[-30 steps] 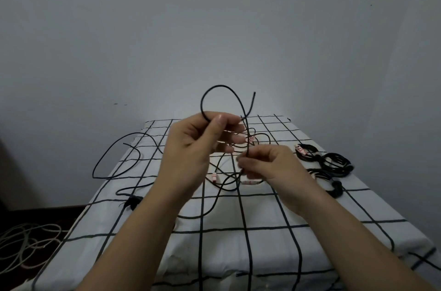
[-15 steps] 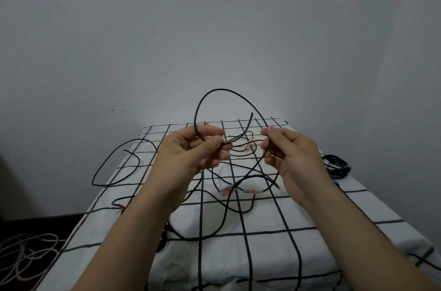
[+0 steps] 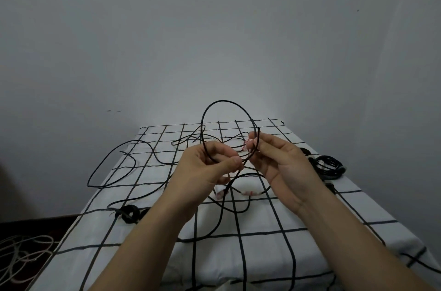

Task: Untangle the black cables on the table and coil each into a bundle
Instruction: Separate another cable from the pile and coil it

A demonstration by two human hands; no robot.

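While your left hand (image 3: 205, 166) and right hand (image 3: 279, 162) pinch one cable loop (image 3: 224, 101), bundles (image 3: 329, 166) lie right of them, tangled cables (image 3: 107, 162) left.

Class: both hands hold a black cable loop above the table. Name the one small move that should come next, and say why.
Probably the right hand should pass its strand to the left hand, whose fingers pinch the black cable at the base of its raised loop. That would close one coil; the slack hangs down to the table, uncoiled.

Matt black cable (image 3: 223, 101), cloth tablecloth (image 3: 262, 250)
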